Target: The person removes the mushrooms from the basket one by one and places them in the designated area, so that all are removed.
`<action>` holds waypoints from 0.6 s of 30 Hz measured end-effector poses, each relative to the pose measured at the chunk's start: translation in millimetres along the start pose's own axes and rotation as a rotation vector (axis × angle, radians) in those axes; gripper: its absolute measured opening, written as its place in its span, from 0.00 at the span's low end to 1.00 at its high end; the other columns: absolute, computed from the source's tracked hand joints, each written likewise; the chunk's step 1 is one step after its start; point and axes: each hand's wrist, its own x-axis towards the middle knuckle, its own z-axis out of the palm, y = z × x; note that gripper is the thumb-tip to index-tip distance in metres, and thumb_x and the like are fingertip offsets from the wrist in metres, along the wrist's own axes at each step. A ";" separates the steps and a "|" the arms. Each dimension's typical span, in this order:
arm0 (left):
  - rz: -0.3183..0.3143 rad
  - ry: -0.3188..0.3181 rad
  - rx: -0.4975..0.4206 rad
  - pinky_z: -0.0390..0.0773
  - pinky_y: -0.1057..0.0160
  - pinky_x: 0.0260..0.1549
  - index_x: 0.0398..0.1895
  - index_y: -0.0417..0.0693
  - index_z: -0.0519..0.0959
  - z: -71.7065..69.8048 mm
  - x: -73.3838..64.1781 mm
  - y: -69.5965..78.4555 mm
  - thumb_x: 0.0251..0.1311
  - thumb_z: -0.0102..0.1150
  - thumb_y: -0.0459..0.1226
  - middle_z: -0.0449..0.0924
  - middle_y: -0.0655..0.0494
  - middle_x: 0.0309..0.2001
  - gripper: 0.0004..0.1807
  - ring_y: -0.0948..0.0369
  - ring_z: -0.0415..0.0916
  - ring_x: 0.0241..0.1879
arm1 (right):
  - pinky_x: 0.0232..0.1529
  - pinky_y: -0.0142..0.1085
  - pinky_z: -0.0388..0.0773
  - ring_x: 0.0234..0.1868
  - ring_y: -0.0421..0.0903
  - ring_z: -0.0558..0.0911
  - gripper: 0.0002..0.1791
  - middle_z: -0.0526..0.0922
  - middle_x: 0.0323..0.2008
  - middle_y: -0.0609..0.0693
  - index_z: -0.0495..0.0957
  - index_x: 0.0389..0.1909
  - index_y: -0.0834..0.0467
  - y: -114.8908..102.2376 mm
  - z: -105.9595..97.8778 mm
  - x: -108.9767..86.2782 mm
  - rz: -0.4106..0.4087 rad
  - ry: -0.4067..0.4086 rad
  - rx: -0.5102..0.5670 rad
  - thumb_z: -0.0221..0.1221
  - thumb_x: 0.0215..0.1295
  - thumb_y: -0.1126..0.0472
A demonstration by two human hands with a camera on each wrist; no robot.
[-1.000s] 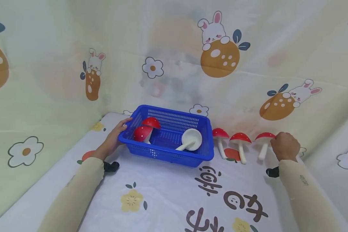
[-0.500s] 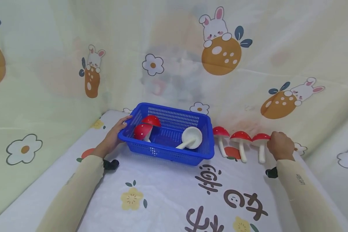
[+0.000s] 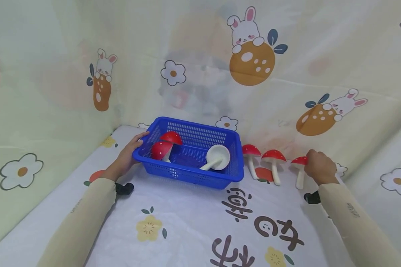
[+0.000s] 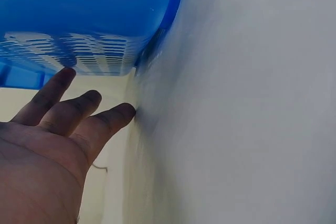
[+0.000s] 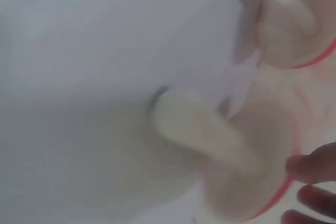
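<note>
In the head view, a blue plastic basket (image 3: 187,178) stands at the middle back. Inside it lie two red-capped toy mushrooms (image 3: 162,150) at the left and one with its white underside (image 3: 218,157) turned up at the right. My left hand (image 3: 126,154) rests against the basket's left end; its fingers look fairly straight in the left wrist view. Two toy mushrooms (image 3: 274,156) lean at the wall right of the basket. My right hand (image 3: 320,167) holds the rightmost toy mushroom (image 3: 300,174) by its cap edge. The right wrist view is blurred there.
A white printed cloth (image 3: 180,218) covers the table. Behind it hangs a cream curtain (image 3: 200,89) with rabbit prints, and another cloth side rises at the right.
The rightmost mushroom first moved left toward its neighbour with my right hand, then slightly away again. My left hand and the basket keep their places.
</note>
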 end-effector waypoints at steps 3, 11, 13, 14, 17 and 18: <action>0.001 -0.002 -0.004 0.61 0.32 0.65 0.77 0.73 0.50 0.1 0.5 0.0 0.75 0.31 0.56 0.41 0.52 0.80 0.28 0.40 0.43 0.77 | 0.24 0.47 0.78 0.33 0.61 0.79 0.23 0.79 0.41 0.72 0.72 0.49 0.73 -5.7 -10.4 -3.3 0.013 -0.036 0.035 0.65 0.53 0.67; 0.004 -0.008 -0.006 0.59 0.31 0.66 0.77 0.73 0.50 -1.5 -0.6 0.4 0.76 0.31 0.55 0.41 0.52 0.80 0.28 0.40 0.42 0.78 | 0.31 0.49 0.79 0.34 0.58 0.80 0.24 0.83 0.43 0.69 0.72 0.52 0.70 -40.0 -31.8 -10.9 -0.018 -0.060 0.073 0.65 0.58 0.63; 0.005 -0.008 -0.004 0.59 0.31 0.66 0.77 0.73 0.50 -1.4 -0.7 0.4 0.76 0.30 0.55 0.41 0.52 0.80 0.28 0.40 0.42 0.78 | 0.30 0.47 0.81 0.33 0.57 0.80 0.23 0.84 0.41 0.67 0.73 0.52 0.69 -54.0 -35.4 -14.1 -0.044 -0.042 0.082 0.65 0.58 0.62; 0.005 -0.008 -0.003 0.59 0.31 0.66 0.77 0.73 0.50 -1.3 -0.8 0.5 0.76 0.30 0.55 0.41 0.52 0.80 0.28 0.40 0.42 0.78 | 0.30 0.47 0.83 0.34 0.58 0.81 0.24 0.84 0.42 0.67 0.74 0.52 0.68 -62.0 -37.6 -15.6 -0.056 -0.035 0.090 0.65 0.58 0.61; 0.004 -0.008 -0.004 0.59 0.31 0.66 0.77 0.73 0.50 -0.9 -0.5 0.6 0.76 0.31 0.55 0.41 0.53 0.80 0.28 0.41 0.42 0.78 | 0.30 0.45 0.83 0.38 0.60 0.81 0.24 0.83 0.44 0.66 0.75 0.53 0.66 -87.7 -45.2 -19.8 -0.096 -0.030 0.123 0.66 0.59 0.57; 0.003 -0.008 -0.007 0.59 0.31 0.66 0.77 0.73 0.50 -0.8 -0.4 0.7 0.76 0.31 0.55 0.41 0.53 0.80 0.28 0.41 0.42 0.78 | 0.31 0.44 0.84 0.40 0.61 0.82 0.24 0.83 0.45 0.66 0.76 0.53 0.65 -97.2 -47.5 -21.6 -0.110 -0.029 0.143 0.65 0.60 0.57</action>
